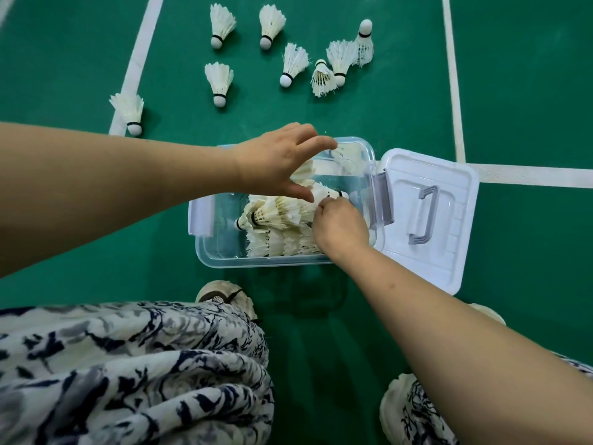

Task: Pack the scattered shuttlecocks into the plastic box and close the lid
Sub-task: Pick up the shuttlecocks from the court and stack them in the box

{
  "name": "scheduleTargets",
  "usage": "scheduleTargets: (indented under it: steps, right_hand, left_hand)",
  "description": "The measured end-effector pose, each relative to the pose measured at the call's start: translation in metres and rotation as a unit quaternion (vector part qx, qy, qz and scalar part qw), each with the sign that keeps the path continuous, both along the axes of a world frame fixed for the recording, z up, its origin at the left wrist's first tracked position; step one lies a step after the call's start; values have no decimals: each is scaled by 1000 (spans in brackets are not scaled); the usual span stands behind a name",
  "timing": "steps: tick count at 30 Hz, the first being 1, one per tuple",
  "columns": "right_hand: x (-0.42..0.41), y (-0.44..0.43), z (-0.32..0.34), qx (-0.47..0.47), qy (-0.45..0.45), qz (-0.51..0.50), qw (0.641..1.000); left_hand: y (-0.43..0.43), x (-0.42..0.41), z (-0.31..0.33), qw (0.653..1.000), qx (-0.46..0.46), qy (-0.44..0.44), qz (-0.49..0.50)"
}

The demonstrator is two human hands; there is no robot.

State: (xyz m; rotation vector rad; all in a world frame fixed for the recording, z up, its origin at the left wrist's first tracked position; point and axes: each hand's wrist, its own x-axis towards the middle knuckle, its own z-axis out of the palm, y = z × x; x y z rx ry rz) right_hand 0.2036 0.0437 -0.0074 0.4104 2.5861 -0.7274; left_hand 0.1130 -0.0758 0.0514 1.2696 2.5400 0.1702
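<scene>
Shuttlecocks (221, 24): white feathers, black band, round cork tip. Eight scattered on green floor (385, 117) far of clear box (224, 260); more packed lying inside. Lid (449, 175) off, flat just right of box. Left hand (276, 162) spread wide over box's far side. Right hand (340, 226) in box, fingers curled down onto shuttlecocks; fingertips hidden, cannot tell grip.

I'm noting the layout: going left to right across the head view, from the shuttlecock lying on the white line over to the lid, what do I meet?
lone shuttlecock → left latch → packed shuttlecocks → right latch → lid handle
</scene>
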Motion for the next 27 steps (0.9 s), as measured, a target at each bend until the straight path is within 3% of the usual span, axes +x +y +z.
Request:
scheduleTargets:
  steps: [4, 13, 16, 20, 27]
  right_hand:
    - [-5, 2, -2, -23, -78, 11, 997]
    - [-7, 6, -2, -27, -78, -12, 997]
    - [-4, 8, 2, -44, -6, -46, 998]
    - [-5, 12, 17, -17, 152, 8, 988]
    - [-9, 25, 25, -8, 215, 35, 976]
  left_hand:
    - [0, -1, -3, 1000, -4, -7, -7]
    - [2, -3, -4, 1000, -3, -2, -13]
    - [2, -1, -4, 1000, 1, 3, -17]
    - [8, 0, -2, 1000, 29, -6, -6]
    - [23, 0, 6, 996, 81, -27, 33]
